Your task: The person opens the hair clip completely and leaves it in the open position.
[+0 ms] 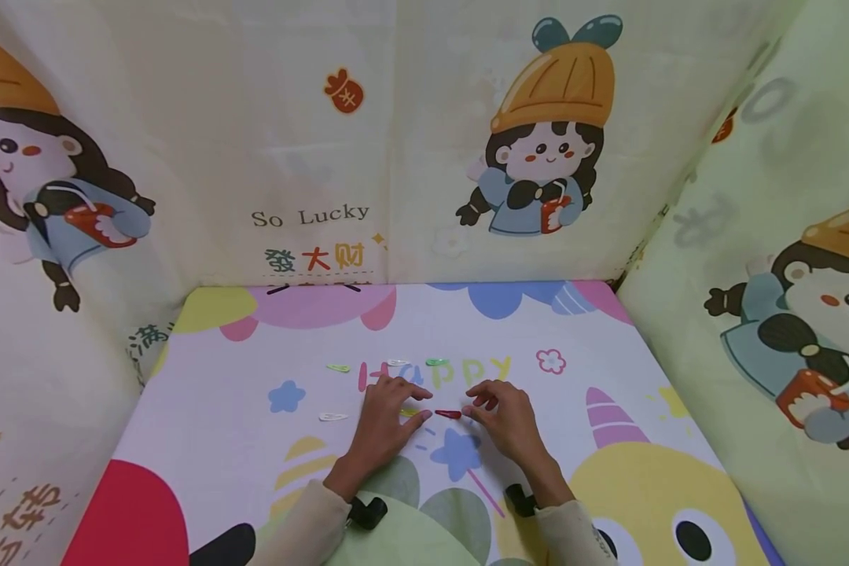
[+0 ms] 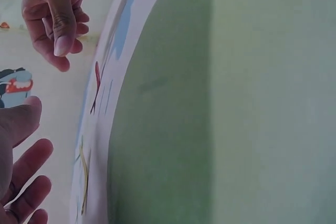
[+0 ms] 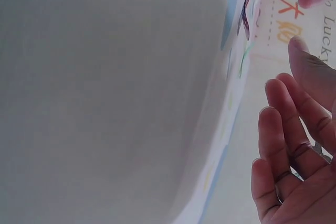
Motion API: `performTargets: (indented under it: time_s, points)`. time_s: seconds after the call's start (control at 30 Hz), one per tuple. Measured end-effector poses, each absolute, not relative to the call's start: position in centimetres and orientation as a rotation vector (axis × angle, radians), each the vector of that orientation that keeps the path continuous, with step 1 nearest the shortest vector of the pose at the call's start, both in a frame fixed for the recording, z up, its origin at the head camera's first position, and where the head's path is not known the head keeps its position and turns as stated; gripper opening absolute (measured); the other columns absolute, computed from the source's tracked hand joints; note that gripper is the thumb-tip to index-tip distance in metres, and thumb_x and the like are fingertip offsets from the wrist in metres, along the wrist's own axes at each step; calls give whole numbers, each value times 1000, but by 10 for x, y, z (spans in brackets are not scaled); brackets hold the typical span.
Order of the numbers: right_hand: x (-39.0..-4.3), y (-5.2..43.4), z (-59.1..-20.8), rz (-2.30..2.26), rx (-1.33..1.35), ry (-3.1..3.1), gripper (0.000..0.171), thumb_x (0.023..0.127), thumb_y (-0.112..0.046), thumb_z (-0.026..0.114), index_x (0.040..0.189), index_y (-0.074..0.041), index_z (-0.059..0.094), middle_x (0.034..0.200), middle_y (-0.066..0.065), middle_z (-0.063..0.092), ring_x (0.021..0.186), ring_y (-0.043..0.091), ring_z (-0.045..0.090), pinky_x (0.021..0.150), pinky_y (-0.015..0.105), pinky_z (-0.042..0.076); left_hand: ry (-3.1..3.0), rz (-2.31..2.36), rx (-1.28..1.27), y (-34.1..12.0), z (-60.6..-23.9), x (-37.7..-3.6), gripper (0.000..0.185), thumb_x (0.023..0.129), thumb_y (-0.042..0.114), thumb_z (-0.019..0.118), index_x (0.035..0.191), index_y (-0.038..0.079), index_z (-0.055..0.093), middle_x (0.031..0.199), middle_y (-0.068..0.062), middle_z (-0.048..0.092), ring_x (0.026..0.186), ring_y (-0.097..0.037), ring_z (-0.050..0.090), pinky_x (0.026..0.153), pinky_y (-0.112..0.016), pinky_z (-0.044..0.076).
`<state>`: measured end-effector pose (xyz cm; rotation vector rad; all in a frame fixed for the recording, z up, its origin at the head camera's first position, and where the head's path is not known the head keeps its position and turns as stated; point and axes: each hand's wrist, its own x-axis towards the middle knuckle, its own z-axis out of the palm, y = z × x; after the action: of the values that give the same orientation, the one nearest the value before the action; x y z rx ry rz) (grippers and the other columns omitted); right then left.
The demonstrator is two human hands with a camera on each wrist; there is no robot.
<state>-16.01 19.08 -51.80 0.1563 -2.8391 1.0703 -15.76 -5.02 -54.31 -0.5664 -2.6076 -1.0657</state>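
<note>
A red snap hair clip (image 1: 449, 414) lies on the printed tabletop, between my two hands in the head view. My left hand (image 1: 387, 417) hovers over a yellow hair clip (image 1: 409, 412), partly covering it, with thumb and fingers apart and nothing between them. Just right of the red clip is my right hand (image 1: 505, 420), its fingers loosely bent and holding nothing. The left wrist view shows the red clip and the yellow one from the side, below both hands. Left of my left hand lies a white hair clip (image 1: 333, 417).
Farther back lie a lime green clip (image 1: 338, 368), another white clip (image 1: 398, 362) and a green clip (image 1: 436, 362), roughly in a row. Cartoon-printed cloth walls (image 1: 424, 157) enclose the table (image 1: 240, 377) at the back and both sides.
</note>
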Motion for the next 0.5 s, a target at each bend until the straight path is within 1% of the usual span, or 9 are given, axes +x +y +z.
performTargets:
  time_s: [0.1,0.27,0.5]
  points:
    - [-161,190,-517,1064,177,-2849,24,80,-20,94,100,-17,81,80,-9,71,78,10,60,78,32,49,-2603,-1060,-571,-48,-545,-158,26,88,28,88,112,25,79,106,6,74,104,-19,58,90,-42,45]
    - [-162,189,-519,1043,213,-2867,19,81,-19,94,95,-18,81,79,-9,70,77,11,60,75,30,48,-2619,-1027,-570,-45,-547,-160,25,88,29,89,111,25,80,102,7,73,100,-17,57,87,-39,44]
    - [-164,185,-522,1000,232,-2910,17,81,-19,94,92,-18,80,75,-10,69,71,7,58,68,26,48,-2612,-930,-574,-40,-549,-164,22,85,28,90,105,24,81,91,4,69,93,-17,57,80,-36,41]
